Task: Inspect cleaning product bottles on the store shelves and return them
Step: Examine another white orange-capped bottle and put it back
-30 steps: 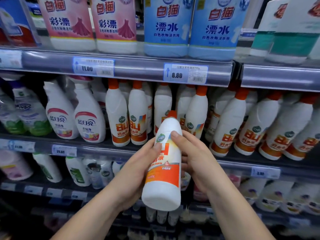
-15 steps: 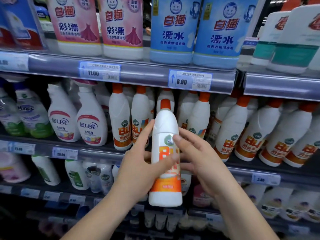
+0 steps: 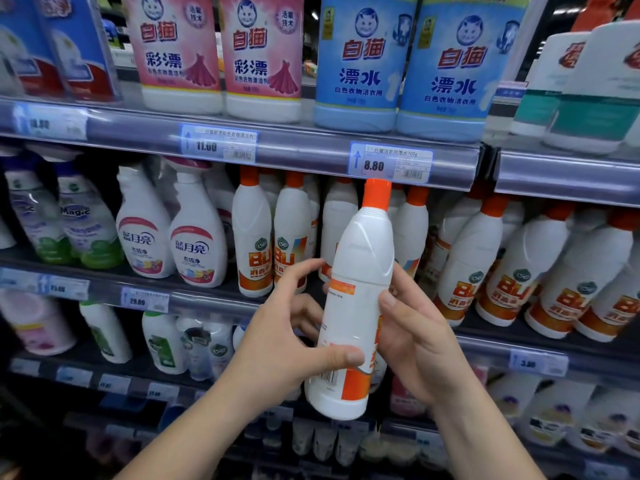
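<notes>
— What does the bottle feel like?
— Smooth white plastic with a soft sheen. Its cap is matt orange plastic and the label looks slick.
— And the shelf rail?
— Glossy clear plastic, over paper price tags.

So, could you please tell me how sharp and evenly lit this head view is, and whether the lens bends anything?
Head view: the held bottle and the 8.80 price tag are sharp; the upper shelf rail bows, a wide-angle effect; the bottom shelves sink into dark blur; the far-left price tag is smeared.
</notes>
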Tool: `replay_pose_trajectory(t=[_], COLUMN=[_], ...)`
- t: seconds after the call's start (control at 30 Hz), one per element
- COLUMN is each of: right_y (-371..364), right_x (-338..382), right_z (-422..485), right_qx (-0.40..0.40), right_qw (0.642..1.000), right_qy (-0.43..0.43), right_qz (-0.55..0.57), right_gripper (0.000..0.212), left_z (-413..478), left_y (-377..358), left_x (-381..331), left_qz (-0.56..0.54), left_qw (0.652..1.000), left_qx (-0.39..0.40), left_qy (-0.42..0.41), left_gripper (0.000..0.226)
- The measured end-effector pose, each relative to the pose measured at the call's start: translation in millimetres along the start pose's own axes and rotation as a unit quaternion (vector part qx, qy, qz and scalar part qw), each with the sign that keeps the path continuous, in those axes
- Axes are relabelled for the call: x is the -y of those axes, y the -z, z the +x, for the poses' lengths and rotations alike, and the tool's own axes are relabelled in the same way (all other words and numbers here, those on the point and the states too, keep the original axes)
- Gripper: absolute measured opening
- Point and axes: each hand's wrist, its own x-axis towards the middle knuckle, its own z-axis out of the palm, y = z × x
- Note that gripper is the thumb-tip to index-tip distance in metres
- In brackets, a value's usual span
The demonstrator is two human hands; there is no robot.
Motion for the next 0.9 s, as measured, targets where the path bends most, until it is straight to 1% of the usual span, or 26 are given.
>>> replay_pose_trajectory(t=[0.1, 0.2, 0.27, 0.33, 0.37, 0.43, 0.5, 0.57, 0.67, 0.73, 0.8, 0.9], right_y=[0, -3, -7, -12, -14, -18, -22, -23, -26, -29, -31, -33], right_x=[-1, 0, -3, -8, -11, -15, -12, -2, 12, 17, 19, 21], right_z=[-1, 0, 0, -2, -3, -6, -8, -9, -10, -10, -12, -12], right_qx=[0.004, -0.019, -0.062, -0.096, -0.099, -0.081, -0.051, -0.018, 0.018, 0.024, 0.023, 0.018], right_qw=[1.0, 0.999, 0.995, 0.982, 0.974, 0.958, 0.949, 0.941, 0.926, 0.91, 0.898, 0.894], right_qy=[-0.002, 0.014, 0.037, 0.062, 0.071, 0.083, 0.09, 0.104, 0.121, 0.132, 0.143, 0.155], right_qz=[0.006, -0.026, -0.076, -0.149, -0.19, -0.261, -0.298, -0.321, -0.358, -0.391, -0.416, -0.421], right_gripper=[0.059, 0.059, 0.065, 0.075, 0.08, 0.084, 0.081, 0.077, 0.075, 0.078, 0.078, 0.077], left_z=[-1, -5, -7, -7, -6, -2, 1, 5, 9, 11, 13, 16], left_y=[-1, 1, 2, 0, -2, 0, 7, 15, 17, 17, 18, 22], left_x=[3, 6, 9, 11, 12, 17, 24, 26, 28, 28, 28, 28], left_qz=[-0.001, -0.008, 0.01, 0.048, 0.058, 0.051, 0.042, 0.034, -0.018, -0.045, -0.05, -0.058], left_qw=[1.0, 0.999, 0.999, 0.998, 0.997, 0.997, 0.996, 0.995, 0.995, 0.995, 0.995, 0.993], left_qx=[0.001, 0.034, 0.049, 0.038, 0.026, 0.01, 0.02, 0.04, 0.071, 0.074, 0.076, 0.096], left_qy=[-0.003, -0.001, -0.005, -0.03, -0.039, -0.054, -0.073, -0.081, -0.061, -0.05, -0.046, -0.042], left_gripper=[0.1, 0.086, 0.078, 0.077, 0.078, 0.072, 0.067, 0.069, 0.074, 0.07, 0.064, 0.067])
